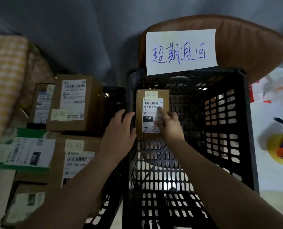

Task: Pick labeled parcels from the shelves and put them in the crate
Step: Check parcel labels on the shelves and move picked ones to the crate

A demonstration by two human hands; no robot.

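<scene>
A small cardboard parcel [151, 113] is inside the black lattice crate [220, 113], tucked into its far-left corner with its shipping label facing up at the camera. Whether it already rests on the crate floor or hangs just above it cannot be told from this angle. Its long axis runs from near to far, straight away from the person, so its two long edges face the two hands. The left hand [119, 129] comes in over the crate's left wall with its fingers curled at the rim, right beside the parcel's left edge. Whether they grip the wall or the box itself cannot be told. The right hand [169, 124] lies on the label face near the parcel's lower right, forefinger stretched up along the print and the other fingers bent against the paper, touching rather than wrapping an edge. Both hands are at the parcel, the right one plainly on it, so this reads as the setting-down step, and letting go looks like all it needs. Left of the crate, outside it, more labelled boxes wait — a tall brown box [74, 103], a green-edged packet [23, 151] and a flat carton [78, 161]. A handwritten paper sign [180, 50] hangs on a brown chair back [245, 38] behind the crate.
</scene>
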